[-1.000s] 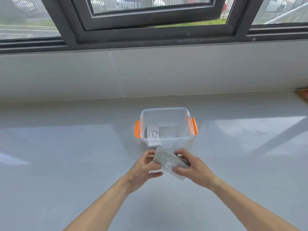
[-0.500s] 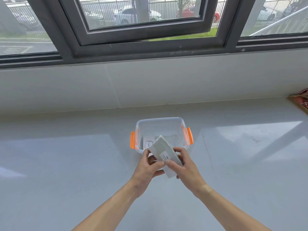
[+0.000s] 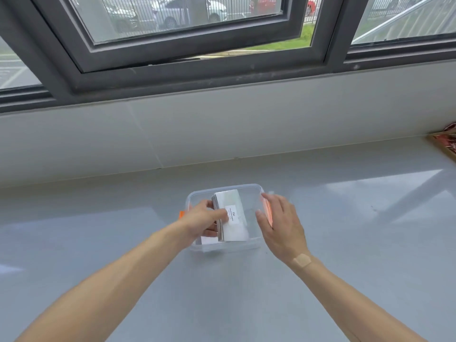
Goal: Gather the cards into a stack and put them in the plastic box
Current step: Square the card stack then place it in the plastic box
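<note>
Head view: left hand (image 3: 202, 222) grips card stack (image 3: 230, 215) inside plastic box (image 3: 223, 247); right hand (image 3: 280, 224), spread, touches its rim.

On the top card (image 3: 231, 215) of my stack I can read "The"; the smaller print is blurred.

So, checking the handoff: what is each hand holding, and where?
Left hand holds the card stack by its left edge; right hand holds nothing.

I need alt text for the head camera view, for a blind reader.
The left hand lowers a stack of cards into a clear plastic box on a grey counter below a window. The right hand steadies the box's right side.
</note>
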{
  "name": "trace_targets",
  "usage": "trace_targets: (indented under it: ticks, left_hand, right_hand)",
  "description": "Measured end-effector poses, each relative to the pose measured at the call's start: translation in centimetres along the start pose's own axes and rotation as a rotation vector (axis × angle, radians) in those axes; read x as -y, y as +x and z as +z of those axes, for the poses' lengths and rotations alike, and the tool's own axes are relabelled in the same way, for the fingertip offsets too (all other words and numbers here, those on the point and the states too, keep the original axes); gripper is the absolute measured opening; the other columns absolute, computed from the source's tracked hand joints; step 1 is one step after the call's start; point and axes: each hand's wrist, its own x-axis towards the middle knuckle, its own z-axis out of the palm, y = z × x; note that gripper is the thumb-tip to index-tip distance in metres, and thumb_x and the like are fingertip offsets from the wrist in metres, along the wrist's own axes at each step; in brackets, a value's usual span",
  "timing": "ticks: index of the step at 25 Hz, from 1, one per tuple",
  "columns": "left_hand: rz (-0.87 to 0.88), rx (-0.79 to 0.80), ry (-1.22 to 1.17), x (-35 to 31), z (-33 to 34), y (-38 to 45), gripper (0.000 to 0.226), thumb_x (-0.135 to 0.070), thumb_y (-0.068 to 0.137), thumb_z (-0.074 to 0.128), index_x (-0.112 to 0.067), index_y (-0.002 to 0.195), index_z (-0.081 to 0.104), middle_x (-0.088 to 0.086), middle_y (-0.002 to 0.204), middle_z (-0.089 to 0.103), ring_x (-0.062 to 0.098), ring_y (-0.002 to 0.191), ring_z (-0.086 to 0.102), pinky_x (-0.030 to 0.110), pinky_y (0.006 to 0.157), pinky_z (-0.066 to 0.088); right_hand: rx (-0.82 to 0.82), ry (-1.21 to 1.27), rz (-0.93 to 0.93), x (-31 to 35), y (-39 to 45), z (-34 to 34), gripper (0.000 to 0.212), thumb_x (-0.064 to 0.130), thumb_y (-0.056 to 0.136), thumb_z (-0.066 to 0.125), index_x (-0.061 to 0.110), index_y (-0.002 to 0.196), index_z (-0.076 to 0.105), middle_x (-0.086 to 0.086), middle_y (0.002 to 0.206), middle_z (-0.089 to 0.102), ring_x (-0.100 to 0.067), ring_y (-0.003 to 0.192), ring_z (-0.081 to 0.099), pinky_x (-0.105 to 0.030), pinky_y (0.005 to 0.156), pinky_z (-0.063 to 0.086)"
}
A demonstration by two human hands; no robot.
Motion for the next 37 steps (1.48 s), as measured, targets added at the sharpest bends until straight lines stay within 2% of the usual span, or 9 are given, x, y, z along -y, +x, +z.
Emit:
trace_targets:
  ticks: [3, 9, 15, 18, 22, 27, 30, 35, 37]
  left_hand:
    - [-0.104, 0.042, 0.101, -1.4, -0.1, 2.8, 0.044, -0.011, 0.073, 0.068, -0.011, 0.115, 0.054, 0.008, 0.081, 0.06, 0.022, 0.063, 0.055, 0.031, 0.065, 0.052]
    - [-0.2, 0.069, 0.199, 0.4, 1.9, 7.1, 0.039, -0.014, 0.067, 0.07, -0.016, 0.103, 0.055, 0.004, 0.079, 0.063, 0.018, 0.059, 0.056, 0.03, 0.063, 0.051]
    - [-0.216, 0.081, 0.202, 2.2, 3.5, 9.0, 0.015, -0.014, 0.072, 0.066, -0.019, 0.083, 0.057, -0.008, 0.049, 0.057, 0.01, 0.042, 0.051, 0.025, 0.054, 0.045]
    - [-0.205, 0.106, 0.165, 2.4, 4.2, 9.4, 0.013, -0.009, 0.076, 0.065, -0.019, 0.081, 0.059, -0.006, 0.054, 0.06, 0.011, 0.044, 0.053, 0.027, 0.054, 0.044]
    - [-0.2, 0.125, 0.148, 2.4, 4.6, 9.6, 0.016, -0.004, 0.082, 0.061, -0.02, 0.08, 0.062, -0.008, 0.056, 0.065, 0.009, 0.051, 0.059, 0.025, 0.058, 0.049]
    - [-0.144, -0.047, 0.221, 3.1, 5.9, 9.6, 0.021, -0.002, 0.083, 0.056, -0.01, 0.1, 0.066, 0.009, 0.096, 0.068, 0.028, 0.087, 0.066, 0.036, 0.077, 0.056]
    - [-0.147, -0.145, 0.324, 3.3, 6.3, 9.5, 0.026, -0.007, 0.082, 0.057, -0.004, 0.107, 0.065, 0.018, 0.112, 0.067, 0.035, 0.102, 0.066, 0.036, 0.078, 0.054]
    - [-0.154, -0.121, 0.255, 3.2, 6.6, 9.5, 0.028, -0.011, 0.08, 0.062, -0.011, 0.107, 0.066, 0.014, 0.11, 0.069, 0.031, 0.099, 0.067, 0.036, 0.077, 0.056]
    - [-0.153, -0.101, 0.231, 3.3, 7.1, 9.5, 0.029, -0.012, 0.078, 0.066, -0.015, 0.107, 0.066, 0.011, 0.11, 0.069, 0.028, 0.1, 0.066, 0.037, 0.082, 0.057]
  right_hand:
    - [0.05, -0.111, -0.051, -1.4, 2.6, 0.5, 0.047, 0.031, 0.099, 0.047, 0.02, 0.143, 0.035, 0.001, 0.146, 0.041, -0.021, 0.132, 0.034, -0.043, 0.102, 0.039]
    - [0.21, -0.142, -0.087, -3.6, 5.0, 2.9, 0.053, 0.041, 0.101, 0.033, 0.023, 0.15, 0.022, 0.003, 0.158, 0.026, -0.019, 0.148, 0.01, -0.043, 0.118, 0.021]
    - [0.272, -0.142, -0.095, -4.3, 4.7, 4.0, 0.059, 0.051, 0.098, 0.01, 0.026, 0.152, 0.014, 0.012, 0.161, 0.012, -0.009, 0.148, -0.006, -0.044, 0.12, 0.008]
    - [0.262, -0.056, -0.046, -4.5, 4.6, 4.1, 0.053, 0.047, 0.1, 0.013, 0.031, 0.151, 0.016, 0.018, 0.16, 0.011, -0.004, 0.146, -0.008, -0.043, 0.121, 0.005]
    - [0.282, 0.063, -0.003, -4.7, 4.5, 4.2, 0.055, 0.052, 0.097, 0.009, 0.038, 0.15, 0.013, 0.022, 0.159, 0.006, -0.001, 0.145, -0.01, -0.043, 0.121, -0.001]
    - [0.311, 0.141, 0.045, -4.9, 4.6, 4.3, 0.059, 0.059, 0.094, 0.004, 0.04, 0.15, 0.001, 0.022, 0.16, -0.005, 0.001, 0.144, -0.016, -0.047, 0.12, -0.008]
    - [0.31, 0.152, 0.06, -4.9, 4.5, 4.4, 0.059, 0.059, 0.094, 0.004, 0.041, 0.15, 0.0, 0.024, 0.159, -0.005, 0.001, 0.143, -0.016, -0.049, 0.119, -0.009]
    - [0.304, 0.153, 0.066, -4.8, 4.5, 4.5, 0.059, 0.06, 0.094, 0.004, 0.041, 0.15, 0.0, 0.025, 0.159, -0.005, 0.002, 0.144, -0.015, -0.05, 0.12, -0.007]
    - [0.307, 0.139, 0.066, -4.8, 4.5, 4.5, 0.06, 0.06, 0.094, 0.004, 0.041, 0.15, -0.001, 0.024, 0.159, -0.005, 0.001, 0.144, -0.015, -0.049, 0.12, -0.007]
